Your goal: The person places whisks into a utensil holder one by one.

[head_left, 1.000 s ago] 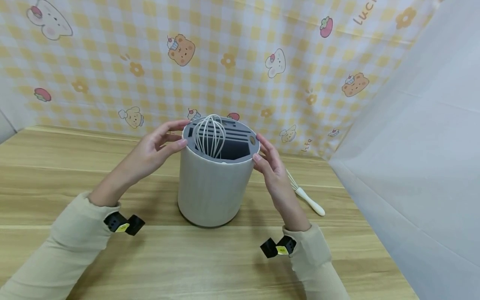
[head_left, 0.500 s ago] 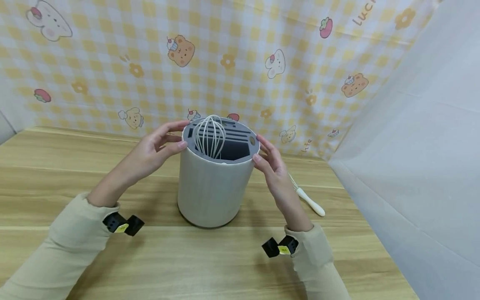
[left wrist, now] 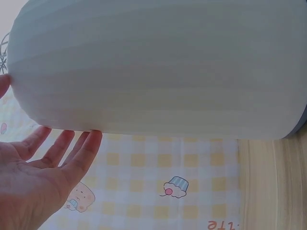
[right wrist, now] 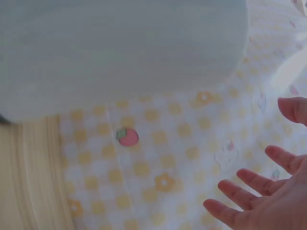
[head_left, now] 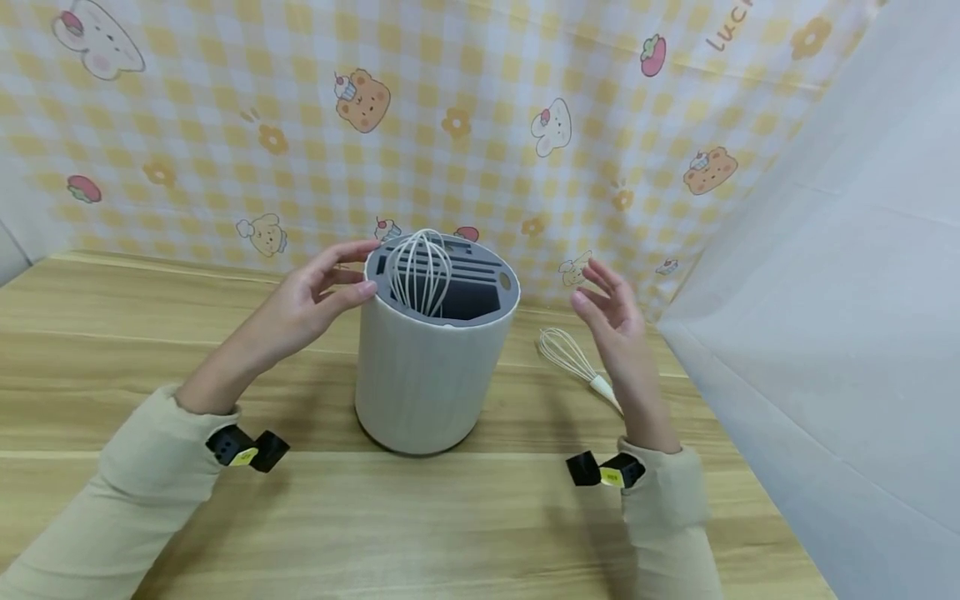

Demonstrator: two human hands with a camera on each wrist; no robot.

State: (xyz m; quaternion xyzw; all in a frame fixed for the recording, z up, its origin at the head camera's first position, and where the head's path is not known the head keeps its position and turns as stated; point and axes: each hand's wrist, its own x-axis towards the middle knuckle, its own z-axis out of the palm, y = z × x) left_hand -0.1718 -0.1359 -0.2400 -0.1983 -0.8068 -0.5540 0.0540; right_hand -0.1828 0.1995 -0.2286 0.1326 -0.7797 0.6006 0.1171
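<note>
A round white knife block [head_left: 431, 383] with a grey slotted top [head_left: 480, 283] stands upright on the table. In its large opening is a whisk [head_left: 422, 275], wire loops up, its handle hidden inside. My left hand [head_left: 303, 300] touches the block's left side at the rim, thumb in front and fingers behind; the left wrist view shows these fingertips against the white wall. To the right, clear of the block, my right hand [head_left: 618, 333] is raised with bent, spread fingers and holds nothing. Below it a second whisk [head_left: 567, 354] lies on the table, its handle end partly covered by my forearm.
The wooden table [head_left: 420, 525] runs back to a yellow checked cloth [head_left: 465, 167] with cartoon prints. A white sheet [head_left: 825, 275] hangs along the right side. Each sleeve cuff carries a small black camera [head_left: 247, 447].
My right hand has let go of the block's rim and moved right, uncovering the wire loops of the lying whisk. The left hand and the block have stayed in place.
</note>
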